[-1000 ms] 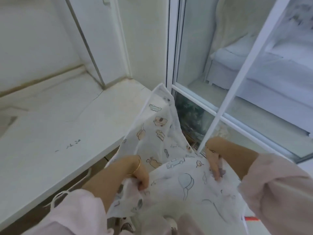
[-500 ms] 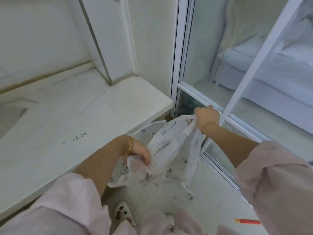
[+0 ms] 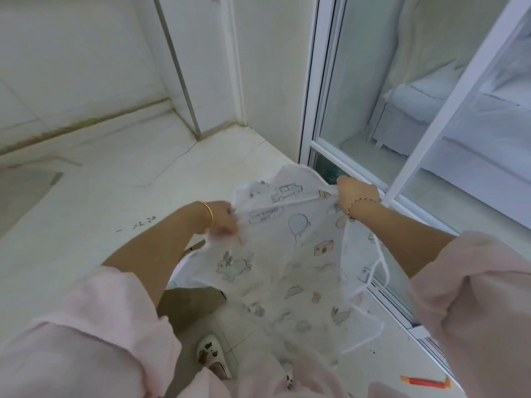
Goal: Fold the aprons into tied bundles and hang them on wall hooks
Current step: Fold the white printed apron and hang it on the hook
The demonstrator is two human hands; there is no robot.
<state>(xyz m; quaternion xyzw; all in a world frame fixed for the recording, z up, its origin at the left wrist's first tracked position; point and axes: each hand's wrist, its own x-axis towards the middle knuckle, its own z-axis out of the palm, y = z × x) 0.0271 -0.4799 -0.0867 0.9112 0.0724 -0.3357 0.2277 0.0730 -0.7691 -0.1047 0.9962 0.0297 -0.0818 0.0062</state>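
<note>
A thin white apron (image 3: 290,259) printed with rabbits, cars, houses and a balloon hangs spread in the air in front of me. My left hand (image 3: 222,219) grips its upper edge on the left, by the corner of the white counter (image 3: 100,214). My right hand (image 3: 356,193) grips the upper edge on the right, close to the glass door frame. The top edge is pulled taut between the two hands. A white tie cord (image 3: 379,265) dangles below my right wrist. The apron's lower part hangs down toward the floor.
A white sliding glass door (image 3: 402,173) stands at the right, with a bed seen through it. White walls rise behind the counter. On the tiled floor lies a red and orange object (image 3: 425,380). My patterned slipper (image 3: 211,353) shows below.
My hands have moved apart and lifted, stretching the bunched apron open. The left hand has gone up toward the counter corner; the cloth now hangs flat with its print showing.
</note>
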